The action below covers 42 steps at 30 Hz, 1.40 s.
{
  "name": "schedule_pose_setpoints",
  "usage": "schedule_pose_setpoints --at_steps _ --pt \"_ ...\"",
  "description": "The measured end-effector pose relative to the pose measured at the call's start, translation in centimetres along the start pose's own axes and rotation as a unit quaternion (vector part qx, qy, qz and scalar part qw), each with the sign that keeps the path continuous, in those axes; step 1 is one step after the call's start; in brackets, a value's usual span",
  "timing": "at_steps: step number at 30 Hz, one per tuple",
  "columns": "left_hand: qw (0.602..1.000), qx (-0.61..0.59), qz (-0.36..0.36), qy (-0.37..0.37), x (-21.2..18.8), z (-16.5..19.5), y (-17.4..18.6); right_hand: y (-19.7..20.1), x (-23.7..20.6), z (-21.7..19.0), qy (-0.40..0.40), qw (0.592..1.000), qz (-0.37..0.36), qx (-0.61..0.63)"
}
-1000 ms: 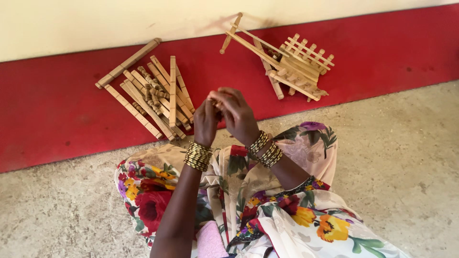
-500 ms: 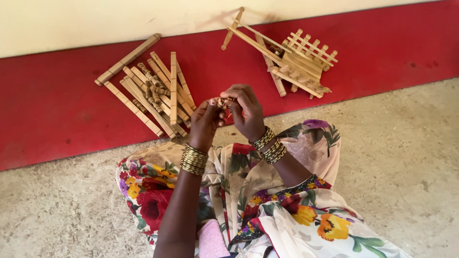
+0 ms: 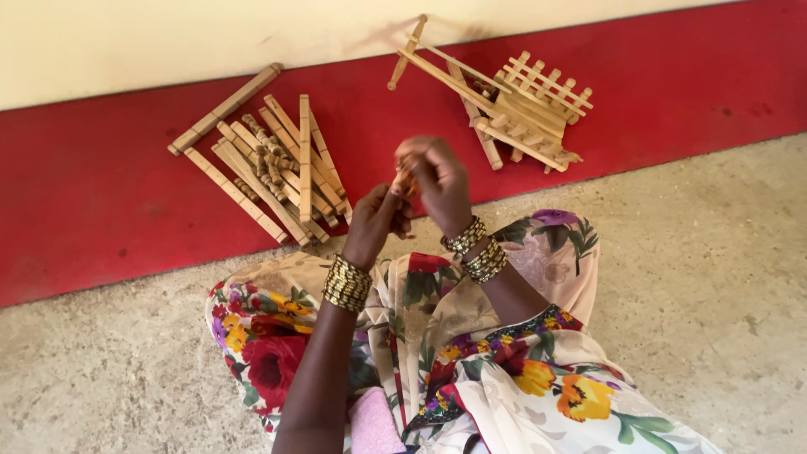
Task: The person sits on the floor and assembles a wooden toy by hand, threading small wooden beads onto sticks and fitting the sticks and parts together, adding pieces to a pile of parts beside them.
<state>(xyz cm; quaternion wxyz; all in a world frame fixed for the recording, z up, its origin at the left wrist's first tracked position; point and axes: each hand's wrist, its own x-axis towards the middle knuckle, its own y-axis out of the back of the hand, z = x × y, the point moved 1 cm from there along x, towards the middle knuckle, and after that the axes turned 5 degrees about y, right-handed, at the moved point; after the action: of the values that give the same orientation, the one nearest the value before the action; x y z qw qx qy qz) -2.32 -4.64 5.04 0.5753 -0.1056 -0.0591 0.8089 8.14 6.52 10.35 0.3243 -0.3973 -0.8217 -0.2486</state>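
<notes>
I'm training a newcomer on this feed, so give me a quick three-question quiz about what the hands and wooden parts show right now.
1. True or false: both hands meet on one small light wooden piece.
2. Which lies nearer the left hand: A) the loose pile of flat wooden sticks, B) the assembled slatted wooden frame?
3. On what surface do both wooden groups rest?

Key: 1 true. 2 A. 3 the red painted floor strip along the cream wall; the right hand is raised above it.
</notes>
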Motion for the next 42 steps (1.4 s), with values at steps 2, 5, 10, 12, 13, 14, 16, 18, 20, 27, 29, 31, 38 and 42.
schedule_pose_setpoints --at_steps 2,5,10,12,13,14,16,18,20,27,29,31,38,42 --pt "0.996 -0.085 0.009 0.009 -0.3 -0.1 -0.3 -0.5 -0.1 0.0 -0.083 0.993 0.065 0.044" --pt "0.984 -0.177 0.002 0.029 -0.3 -0.1 -1.3 -1.6 -0.5 -0.4 -0.071 0.992 0.102 0.008" --pt "0.985 -0.139 0.105 0.006 0.4 0.1 -1.2 -3.4 -2.0 -1.8 0.114 0.981 -0.011 -0.159" --pt "0.980 -0.173 0.097 -0.002 0.1 0.0 -0.2 -3.6 -2.6 -2.2 0.100 0.977 -0.069 -0.173" --pt "0.981 -0.175 0.088 -0.005 0.1 0.0 0.2 -3.5 -2.8 -2.3 0.084 0.976 -0.078 -0.184" --pt "0.981 -0.178 0.078 -0.005 -0.2 -0.1 0.4 -3.4 -3.0 -2.4 0.065 0.975 -0.087 -0.195" --pt "0.982 -0.177 0.062 -0.003 -0.6 -0.2 0.3 -3.0 -3.0 -2.5 0.019 0.972 -0.096 -0.213" --pt "0.984 -0.170 0.045 -0.004 -0.8 -0.3 0.0 -2.3 -2.8 -2.4 -0.032 0.969 -0.092 -0.228" --pt "0.982 -0.182 0.044 -0.006 -0.8 -0.2 -0.2 -1.6 -2.3 -2.4 -0.034 0.974 -0.056 -0.216" --pt "0.953 -0.295 0.035 -0.056 -0.8 0.5 0.6 -1.0 -0.7 -2.6 0.031 0.978 -0.127 -0.165" --pt "0.957 -0.288 0.027 -0.034 -0.7 0.6 0.1 -1.2 -0.6 -2.7 0.030 0.984 -0.086 -0.153" --pt "0.956 -0.292 0.018 -0.032 -0.7 0.9 -0.6 -1.5 -0.5 -2.9 0.036 0.985 -0.047 -0.165" --pt "0.969 -0.221 0.076 -0.079 -1.3 2.7 -1.4 -2.0 -1.3 -3.4 -0.087 0.994 0.008 -0.060" --pt "0.976 -0.164 0.120 -0.075 -1.5 2.3 -1.4 -1.6 -1.5 -3.3 -0.099 0.995 -0.028 -0.014"
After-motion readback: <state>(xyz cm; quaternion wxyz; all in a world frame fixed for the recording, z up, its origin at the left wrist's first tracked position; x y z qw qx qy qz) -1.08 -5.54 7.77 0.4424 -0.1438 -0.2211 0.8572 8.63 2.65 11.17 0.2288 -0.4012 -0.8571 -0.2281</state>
